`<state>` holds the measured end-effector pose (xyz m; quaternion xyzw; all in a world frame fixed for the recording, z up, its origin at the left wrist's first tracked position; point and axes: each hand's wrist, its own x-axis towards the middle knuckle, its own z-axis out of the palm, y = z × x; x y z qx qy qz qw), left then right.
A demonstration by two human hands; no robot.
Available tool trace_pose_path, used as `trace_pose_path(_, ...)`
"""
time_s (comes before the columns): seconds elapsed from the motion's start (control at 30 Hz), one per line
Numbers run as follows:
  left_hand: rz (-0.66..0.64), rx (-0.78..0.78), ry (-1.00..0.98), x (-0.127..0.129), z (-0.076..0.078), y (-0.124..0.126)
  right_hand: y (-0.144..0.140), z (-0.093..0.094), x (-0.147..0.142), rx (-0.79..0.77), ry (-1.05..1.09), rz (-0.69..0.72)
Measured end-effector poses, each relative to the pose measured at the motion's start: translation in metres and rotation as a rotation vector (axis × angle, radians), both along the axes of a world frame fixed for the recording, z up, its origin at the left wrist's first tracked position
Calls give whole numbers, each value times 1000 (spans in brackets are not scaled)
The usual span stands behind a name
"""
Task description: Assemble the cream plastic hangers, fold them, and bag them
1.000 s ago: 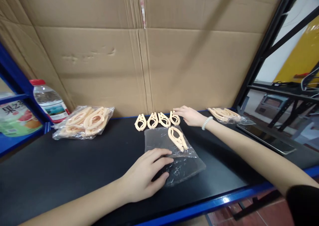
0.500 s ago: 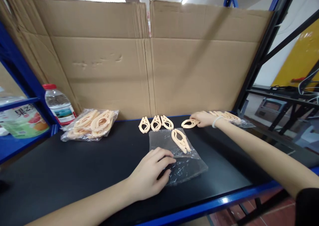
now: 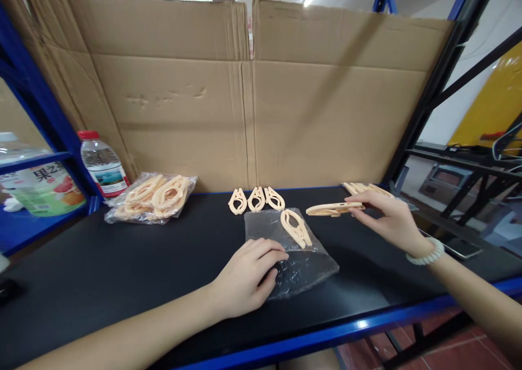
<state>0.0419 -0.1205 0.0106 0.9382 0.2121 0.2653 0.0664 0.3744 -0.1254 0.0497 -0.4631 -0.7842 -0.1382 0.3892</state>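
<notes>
My right hand [image 3: 387, 218] pinches a beige folded travel hanger [image 3: 332, 209] by one end and holds it edge-on above the black tabletop. My left hand [image 3: 255, 275] lies with its fingers apart over the left edge of a clear plastic bag [image 3: 305, 277]. On the upper part of that bag rests another folded hanger [image 3: 294, 229]. Behind it, three more stand in a row: a left hanger [image 3: 237, 202], a middle hanger [image 3: 256, 200] and a right hanger [image 3: 274, 199].
A filled bag of hangers [image 3: 153, 199] lies at the back left beside a red-capped bottle [image 3: 104, 166]. Another pack of hangers [image 3: 361, 188] is partly behind my right hand. A cardboard sheet [image 3: 183, 114] closes off the back. A phone [image 3: 460, 246] lies at the right.
My right hand has lifted the hanger off the table at the back and brought it nearer and to the right, turning it edge-on. My left hand has stayed on the bag.
</notes>
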Motion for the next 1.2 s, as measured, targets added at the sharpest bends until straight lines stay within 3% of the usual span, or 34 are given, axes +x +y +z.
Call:
trace_pose_path(0.1,-2,5,-12,0,-1,1,-32,12,-26,72,42,67)
trace_pose_path(0.2,-15,8,-24,0,-2,2,-64,20,-50,88,-10,225)
trace_pose_path(0.37,-36,7,-54,2,-2,2,-93,16,-85,71,-175,283)
trace_pose_path(0.5,-73,10,-92,4,-1,1,-80,0,-108,171,-398,287)
trace_pose_path(0.77,-88,1,-167,2,-6,2,-34,-37,-136,260,-656,163)
trace_pose_path(1.0,-72,-4,-219,1,-5,5,-31,-43,-156,300,-747,112)
trace_pose_path(1.2,-78,-21,-205,-1,-5,5,-21,-42,-157,219,-719,199)
